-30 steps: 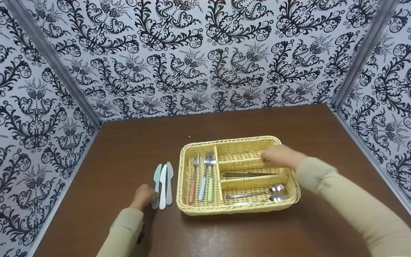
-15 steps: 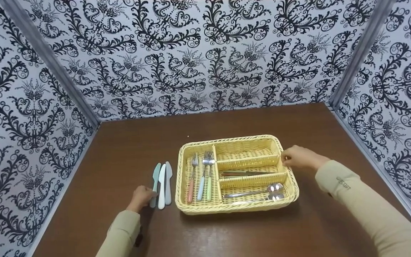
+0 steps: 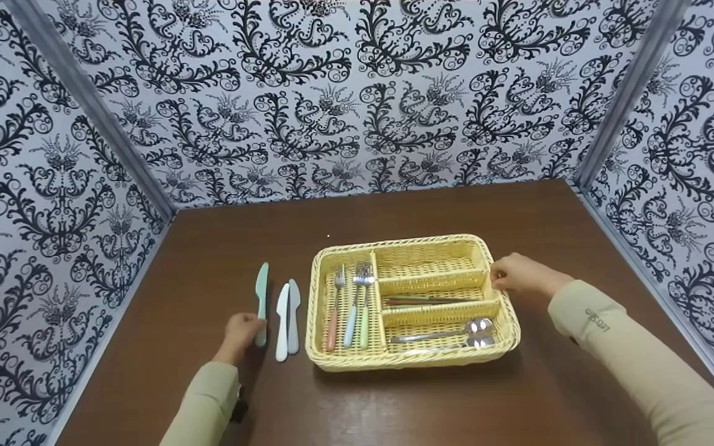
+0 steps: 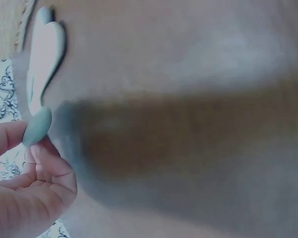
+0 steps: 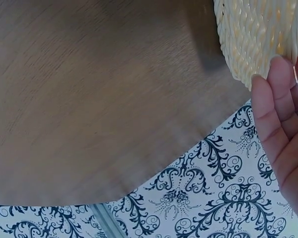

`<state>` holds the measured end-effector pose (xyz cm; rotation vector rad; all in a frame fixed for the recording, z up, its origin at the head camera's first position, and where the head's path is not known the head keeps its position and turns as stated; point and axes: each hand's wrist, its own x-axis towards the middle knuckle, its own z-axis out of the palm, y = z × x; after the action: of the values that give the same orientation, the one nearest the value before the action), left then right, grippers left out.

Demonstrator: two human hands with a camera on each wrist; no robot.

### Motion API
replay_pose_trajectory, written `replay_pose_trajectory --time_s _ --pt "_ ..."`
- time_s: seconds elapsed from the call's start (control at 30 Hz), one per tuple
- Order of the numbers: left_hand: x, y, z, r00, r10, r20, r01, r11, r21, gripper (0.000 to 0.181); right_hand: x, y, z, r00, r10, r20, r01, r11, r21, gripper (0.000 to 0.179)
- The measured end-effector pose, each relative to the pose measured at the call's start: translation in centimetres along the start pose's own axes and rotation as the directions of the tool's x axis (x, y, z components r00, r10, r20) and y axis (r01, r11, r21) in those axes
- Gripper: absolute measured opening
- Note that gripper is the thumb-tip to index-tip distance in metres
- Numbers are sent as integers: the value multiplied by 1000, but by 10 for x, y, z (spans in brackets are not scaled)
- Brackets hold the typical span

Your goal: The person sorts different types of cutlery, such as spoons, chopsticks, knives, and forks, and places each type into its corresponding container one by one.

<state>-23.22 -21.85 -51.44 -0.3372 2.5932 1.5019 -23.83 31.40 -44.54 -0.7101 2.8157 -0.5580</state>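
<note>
My left hand point(image 3: 242, 334) pinches the mint-green knife point(image 3: 261, 288) by its handle, left of the basket. In the left wrist view, thumb and fingers hold the rounded handle end point(image 4: 38, 127). A white knife point(image 3: 282, 325) and a grey knife point(image 3: 294, 319) lie side by side between that hand and the basket. My right hand point(image 3: 521, 272) grips the right rim of the yellow wicker basket point(image 3: 422, 241). Fingertips point(image 5: 278, 62) press the woven outer wall in the right wrist view, the thumb reaching over the rim.
Several forks point(image 3: 351, 325) lie in the basket's long left compartment. Chopsticks point(image 3: 428, 301) occupy the middle right compartment, and spoons point(image 3: 478, 326) the front one. The brown table point(image 3: 239, 241) is bounded by patterned walls point(image 3: 344, 124) at the back and both sides.
My right hand has moved from over the basket to its right rim and now grips it. My left hand has shifted the mint-green knife leftward, away from the other two.
</note>
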Motion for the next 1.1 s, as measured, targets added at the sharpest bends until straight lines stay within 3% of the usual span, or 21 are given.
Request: replay_pose_trajectory --time_s 0.2,0.27,0.4,0.5,0.57,0.6,0.67,0.77,0.8,0.83,0.9,0.93,1.1 --pt "1 46 3 990 115 -77 -119 991 -59 12 -1 -1 -3 999 -47 -25 45 997 -58 9" --pt "1 65 8 985 154 -82 -161 984 -82 19 0 -6 -4 996 -73 -53 67 993 -97 9" --pt "-6 104 25 968 245 -49 -249 962 -114 22 6 -26 -6 984 -131 -120 106 975 -193 7" --pt "-17 129 44 959 282 22 -273 944 -186 19 13 -49 -6 955 -219 -198 165 952 -258 8" --pt "-26 142 58 950 302 79 -282 938 -199 19 17 -64 -5 902 -326 -282 239 923 -303 7" --pt "-31 147 64 943 310 124 -280 936 -212 19 19 -72 -5 863 -389 -323 283 901 -328 7" --pt "-41 156 75 931 297 212 -249 942 -225 21 23 -88 -4 757 -517 -399 366 842 -397 9" --pt "-54 167 88 901 284 328 -220 950 -220 23 29 -109 -2 584 -666 -465 439 740 -509 11" --pt "-57 170 91 890 280 360 -209 952 -224 24 30 -115 -2 536 -699 -473 450 711 -541 10" --pt "-60 173 94 882 276 382 -204 954 -218 24 31 -121 -2 502 -722 -476 459 689 -562 10" --pt "-66 178 98 862 283 420 -211 955 -210 24 32 -129 -1 458 -754 -471 470 655 -592 11" --pt "-68 180 100 855 282 436 -211 956 -205 23 33 -132 0 447 -765 -463 475 642 -602 12" --pt "-75 185 108 821 289 492 -224 956 -188 21 33 -140 3 438 -813 -382 492 573 -655 16"
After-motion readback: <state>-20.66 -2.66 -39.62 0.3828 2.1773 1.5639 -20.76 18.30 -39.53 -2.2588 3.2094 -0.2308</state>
